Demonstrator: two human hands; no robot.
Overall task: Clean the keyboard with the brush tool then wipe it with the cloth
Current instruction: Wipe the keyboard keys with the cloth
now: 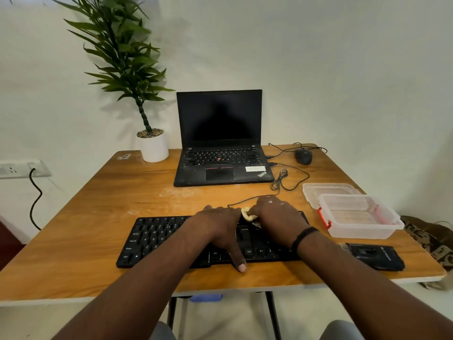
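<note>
A black keyboard [157, 238] lies across the near part of the wooden table [103, 200]. My left hand [218, 231] lies on its middle with the thumb over the front edge near the Alt key. My right hand [274, 217] is over the keyboard's far right part and holds a small pale yellow cloth [248, 214], bunched between the two hands. The black brush tool [375, 256] lies flat on the table to the right of the keyboard, apart from both hands.
A clear plastic box [360, 217] with a red clasp and its lid [328, 190] stand at the right. An open black laptop [220, 153], a mouse [304, 156] with its cable, and a potted plant [153, 146] are at the back.
</note>
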